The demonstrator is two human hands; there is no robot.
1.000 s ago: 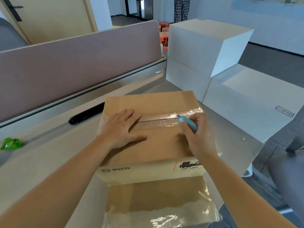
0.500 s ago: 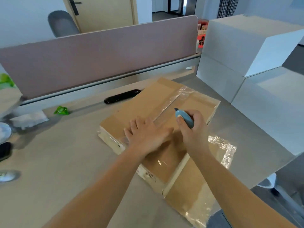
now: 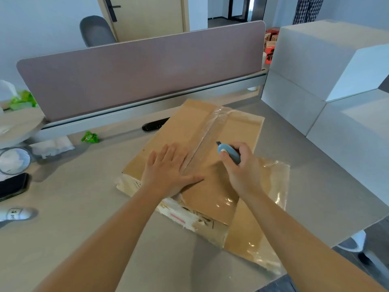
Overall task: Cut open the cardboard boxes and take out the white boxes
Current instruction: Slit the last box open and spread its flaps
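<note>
While the left hand (image 3: 168, 173) lies flat on the cardboard box (image 3: 235, 131), the right hand (image 3: 242, 171) grips a blue cutter (image 3: 228, 153), its tip seemingly just off the tape (image 3: 208, 133).

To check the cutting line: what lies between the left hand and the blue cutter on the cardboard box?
In the head view, the taped seam of the cardboard box runs between the left hand and the blue cutter that the right hand grips.
</note>
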